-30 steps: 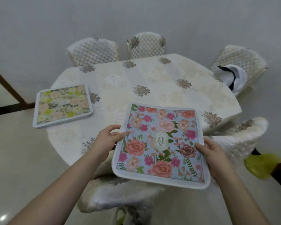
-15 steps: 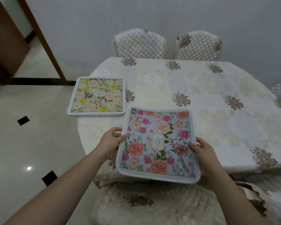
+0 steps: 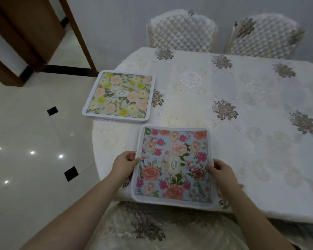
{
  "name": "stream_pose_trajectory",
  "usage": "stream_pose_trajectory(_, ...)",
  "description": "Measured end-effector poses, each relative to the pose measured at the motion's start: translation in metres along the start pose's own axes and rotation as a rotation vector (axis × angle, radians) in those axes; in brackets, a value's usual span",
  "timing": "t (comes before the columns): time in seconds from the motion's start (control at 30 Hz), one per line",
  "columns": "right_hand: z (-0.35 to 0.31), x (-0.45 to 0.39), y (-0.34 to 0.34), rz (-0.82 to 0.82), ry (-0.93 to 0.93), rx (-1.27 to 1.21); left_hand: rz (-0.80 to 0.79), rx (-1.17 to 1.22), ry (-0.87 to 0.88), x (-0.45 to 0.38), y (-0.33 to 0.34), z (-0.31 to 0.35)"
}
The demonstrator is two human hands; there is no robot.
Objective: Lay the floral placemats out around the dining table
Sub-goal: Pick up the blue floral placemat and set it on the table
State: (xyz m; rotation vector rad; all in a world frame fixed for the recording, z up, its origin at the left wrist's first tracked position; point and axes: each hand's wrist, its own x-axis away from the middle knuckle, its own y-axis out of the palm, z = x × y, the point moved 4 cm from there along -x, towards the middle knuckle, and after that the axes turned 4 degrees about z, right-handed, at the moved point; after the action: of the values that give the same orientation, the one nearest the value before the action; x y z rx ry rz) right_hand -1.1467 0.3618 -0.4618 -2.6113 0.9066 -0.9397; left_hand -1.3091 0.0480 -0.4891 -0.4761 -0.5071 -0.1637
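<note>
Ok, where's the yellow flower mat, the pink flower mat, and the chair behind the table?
Yellow flower mat [image 3: 118, 96]: head view, its middle label.
Pink flower mat [image 3: 173, 164]: head view, its middle label.
Chair [image 3: 181, 29]: head view, its quilted backrest.

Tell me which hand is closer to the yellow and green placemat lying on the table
Left. The left hand grips the left edge of the blue placemat, just below the yellow and green placemat. The right hand grips the blue placemat's opposite edge, farther away.
</note>
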Motion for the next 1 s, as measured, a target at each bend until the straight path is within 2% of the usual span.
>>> stream_pose_trajectory(0.27, 0.0, -0.012, 0.007, 0.038, -0.08, 0.088, 0.15, -0.182, 0.132, -0.007, -0.007, -0.002)
stream_pose_trajectory(0.5, 0.001, -0.017, 0.01, 0.135, -0.14, 0.256, 0.178, -0.244, 0.17, -0.007, -0.006, -0.001)
stream_pose_trajectory(0.77, 0.004, -0.016, 0.015, 0.215, -0.212, 0.334, 0.18, -0.236, 0.235, -0.003, -0.005, 0.0)
stream_pose_trajectory(0.9, 0.009, -0.022, 0.018, 0.237, -0.231, 0.394, 0.182, -0.314, 0.292, -0.007, -0.006, 0.002)
stream_pose_trajectory(1.0, 0.007, -0.022, 0.023, 0.293, -0.272, 0.396, 0.216, -0.436, 0.403, -0.009, -0.004, 0.005)
